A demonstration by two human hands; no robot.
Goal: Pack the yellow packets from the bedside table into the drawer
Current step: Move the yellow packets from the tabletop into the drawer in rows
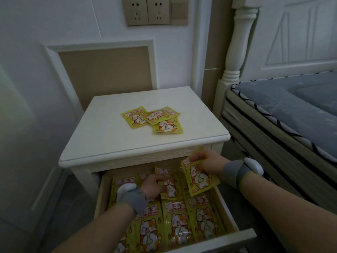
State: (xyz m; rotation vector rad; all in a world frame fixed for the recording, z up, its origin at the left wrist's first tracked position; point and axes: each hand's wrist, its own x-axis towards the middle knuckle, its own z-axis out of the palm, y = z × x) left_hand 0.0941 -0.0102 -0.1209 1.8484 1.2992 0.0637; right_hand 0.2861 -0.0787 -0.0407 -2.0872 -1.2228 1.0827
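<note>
Here, right hand (206,164) pinching yellow packet (200,177), tilted above open drawer (235,219).

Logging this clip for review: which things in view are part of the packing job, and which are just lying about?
Part of the job:
- three yellow packets on the bedside table
- packet held by right hand
- left hand on a packet in the drawer
- packets already in the drawer

Just there:
- bed mattress
- wall sockets
- bedpost
</note>
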